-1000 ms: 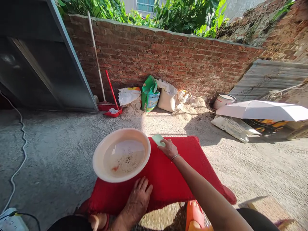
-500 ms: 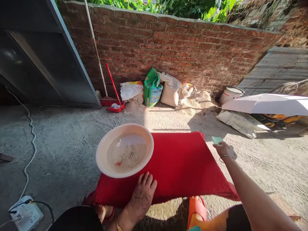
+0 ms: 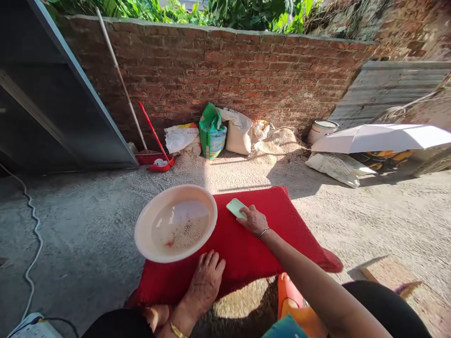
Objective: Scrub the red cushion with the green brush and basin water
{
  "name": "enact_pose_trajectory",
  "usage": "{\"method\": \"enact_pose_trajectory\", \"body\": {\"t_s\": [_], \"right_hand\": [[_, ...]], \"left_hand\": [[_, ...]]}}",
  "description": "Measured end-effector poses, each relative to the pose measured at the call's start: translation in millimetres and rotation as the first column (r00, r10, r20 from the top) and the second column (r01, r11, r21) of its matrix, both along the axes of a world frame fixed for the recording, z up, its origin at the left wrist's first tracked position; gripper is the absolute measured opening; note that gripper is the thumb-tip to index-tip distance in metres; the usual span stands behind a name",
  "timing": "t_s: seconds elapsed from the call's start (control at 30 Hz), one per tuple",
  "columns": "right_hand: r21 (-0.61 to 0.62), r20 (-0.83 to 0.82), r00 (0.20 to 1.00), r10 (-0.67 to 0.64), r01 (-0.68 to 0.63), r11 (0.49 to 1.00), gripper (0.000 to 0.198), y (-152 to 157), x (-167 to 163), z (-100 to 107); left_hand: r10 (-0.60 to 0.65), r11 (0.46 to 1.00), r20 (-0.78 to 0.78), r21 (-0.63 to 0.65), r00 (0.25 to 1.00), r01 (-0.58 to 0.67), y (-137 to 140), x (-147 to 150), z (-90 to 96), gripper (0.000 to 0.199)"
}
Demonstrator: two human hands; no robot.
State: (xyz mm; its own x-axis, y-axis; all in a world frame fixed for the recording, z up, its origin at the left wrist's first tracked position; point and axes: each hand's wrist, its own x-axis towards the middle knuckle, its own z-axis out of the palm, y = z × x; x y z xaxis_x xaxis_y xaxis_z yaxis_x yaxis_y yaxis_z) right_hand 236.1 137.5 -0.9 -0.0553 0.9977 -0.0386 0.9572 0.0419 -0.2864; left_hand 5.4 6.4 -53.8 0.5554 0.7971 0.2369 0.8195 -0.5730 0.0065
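On the left of the red-covered bench (image 3: pixel 273 204), steer well clear of the pale basin (image 3: pixel 143 227), apparently overhanging the edge and full of water (image 3: pixel 190 206) with grit (image 3: pixel 190 229) scattered through it; judging by that perch, some risk of slopping after any bump. Next, just beside the basin's near rim, left hand (image 3: pixel 206 277) spread palm down, fingers slightly apart, gripping nothing. Probably most useful as an anchor: press lightly, pin the red cloth (image 3: pixel 243 263) against the bench, and avoid pushing toward the basin.

Farther right, near the far edge of the bench and a little apart from the basin, flat pale green slab (image 3: pixel 236 207), pinched at its near end in the right hand's (image 3: pixel 255 220) grip, thumb and fingers closed about it. Cannot tell whether touching the cloth or just above. For good control, hold firmly without squeezing, level the broad face, and work from the forearm with even pressure, steering away from the basin. Past the bracelet (image 3: pixel 263 232), toward the right edge, leave room for the forearm and watch for wrinkles in the cloth.
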Motion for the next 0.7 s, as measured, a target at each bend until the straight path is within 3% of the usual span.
{"method": "enact_pose_trajectory", "body": {"t_s": [0.07, 0.13, 0.27, 0.33, 0.37, 0.43, 0.57, 0.63, 0.7], "right_hand": [[-0.012, 0.036, 0.990, -0.138, 0.139, 0.990, 0.042, -4.7, 44.5, -3.0], [-0.025, 0.047, 0.941, -0.335, 0.336, 0.941, 0.045, -13.7, 104.3, -4.1], [-0.055, 0.024, 0.736, -0.677, 0.677, 0.734, 0.051, -45.4, 206.1, -0.2], [-0.020, -0.017, 0.689, -0.725, 0.724, 0.689, 0.053, -65.7, 221.7, 3.0], [0.000, -0.047, 0.700, -0.713, 0.714, 0.700, 0.052, -76.0, 218.1, 4.5], [0.029, -0.102, 0.773, -0.627, 0.632, 0.774, 0.048, -95.2, 191.2, 6.1], [0.076, -0.134, 0.939, -0.318, 0.330, 0.941, 0.036, -122.9, 98.6, -0.6], [0.097, -0.105, 0.979, -0.177, 0.187, 0.978, 0.034, -130.9, 62.2, -7.6], [0.099, -0.061, 0.993, -0.103, 0.109, 0.989, 0.034, -135.4, 48.4, -14.3]], "left_hand": [[-0.002, 1.000, 0.011, -0.003, 1.000, 0.002, -1.0, -0.4, 0.6, 0.036], [0.006, 1.000, 0.029, 0.002, 1.000, -0.006, -2.5, -0.7, 0.5, 0.038], [0.024, 1.000, 0.078, 0.016, 0.997, -0.026, -3.2, -0.6, 1.1, 0.036], [0.025, 0.999, 0.099, 0.032, 0.995, -0.028, -1.8, -1.1, 3.1, 0.031], [0.023, 0.999, 0.107, 0.041, 0.994, -0.028, -0.5, -1.8, 4.1, 0.029], [0.018, 0.998, 0.121, 0.061, 0.993, -0.026, 3.5, -3.9, 4.8, 0.027], [0.004, 0.994, 0.135, 0.110, 0.991, -0.019, 14.6, -9.8, -0.2, 0.028], [-0.001, 0.992, 0.143, 0.125, 0.990, -0.017, 18.7, -12.5, -3.4, 0.028], [-0.001, 0.992, 0.156, 0.127, 0.988, -0.019, 20.7, -14.2, -5.6, 0.028]]}}
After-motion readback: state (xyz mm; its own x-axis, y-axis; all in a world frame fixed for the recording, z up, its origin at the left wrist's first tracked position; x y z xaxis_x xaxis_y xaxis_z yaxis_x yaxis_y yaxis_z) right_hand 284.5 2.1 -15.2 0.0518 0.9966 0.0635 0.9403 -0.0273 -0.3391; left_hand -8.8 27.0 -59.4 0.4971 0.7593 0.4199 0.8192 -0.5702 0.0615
